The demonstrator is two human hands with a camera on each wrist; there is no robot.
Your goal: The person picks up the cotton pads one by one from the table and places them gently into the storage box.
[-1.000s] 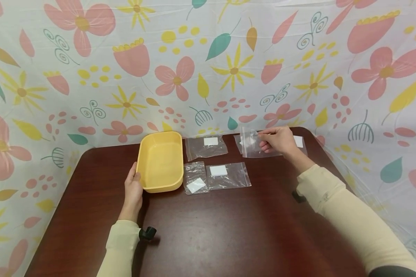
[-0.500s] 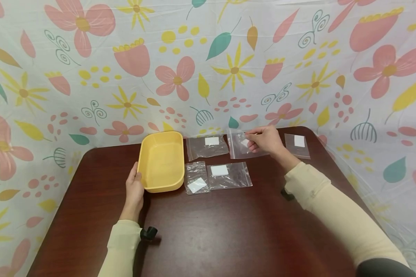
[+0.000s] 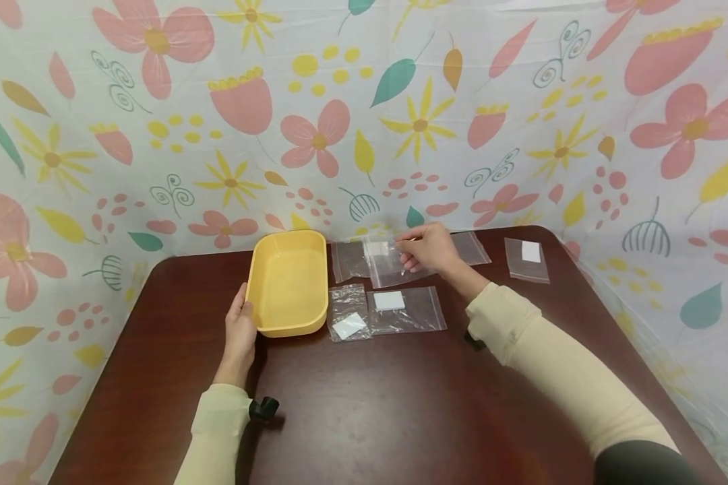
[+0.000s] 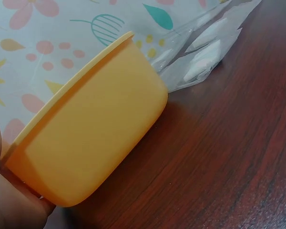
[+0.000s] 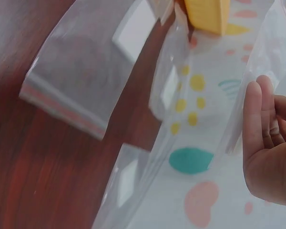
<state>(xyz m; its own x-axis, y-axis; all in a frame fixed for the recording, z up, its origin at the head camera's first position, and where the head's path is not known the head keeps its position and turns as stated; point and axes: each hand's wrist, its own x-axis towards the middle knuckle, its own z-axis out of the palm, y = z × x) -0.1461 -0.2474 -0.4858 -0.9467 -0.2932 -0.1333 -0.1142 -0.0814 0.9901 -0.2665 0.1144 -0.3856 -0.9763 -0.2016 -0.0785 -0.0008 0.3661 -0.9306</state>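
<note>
My left hand (image 3: 240,331) grips the left side of a yellow plastic tub (image 3: 288,286), which stands on the table. In the left wrist view the thumb lies by the rim of the tub. My right hand (image 3: 432,249) pinches a clear zip bag (image 3: 379,269) in the head view. It is raised above another zip bag (image 3: 347,261) lying right of the tub, partly covering it. A further zip bag (image 3: 472,248) lies partly behind the right hand. In the right wrist view the pinched bag (image 5: 271,52) hangs from the fingertips.
Nearer me lie a small zip bag (image 3: 348,328) and a wider one (image 3: 409,320), each with a white piece. Another zip bag (image 3: 528,261) lies at the table's far right. A flowered curtain (image 3: 364,121) hangs behind the brown table (image 3: 364,404).
My right hand has carried the pinched zip bag leftward from the right-hand bags to over the bag beside the tub, uncovering bags on the right. The left hand stays on the tub.
</note>
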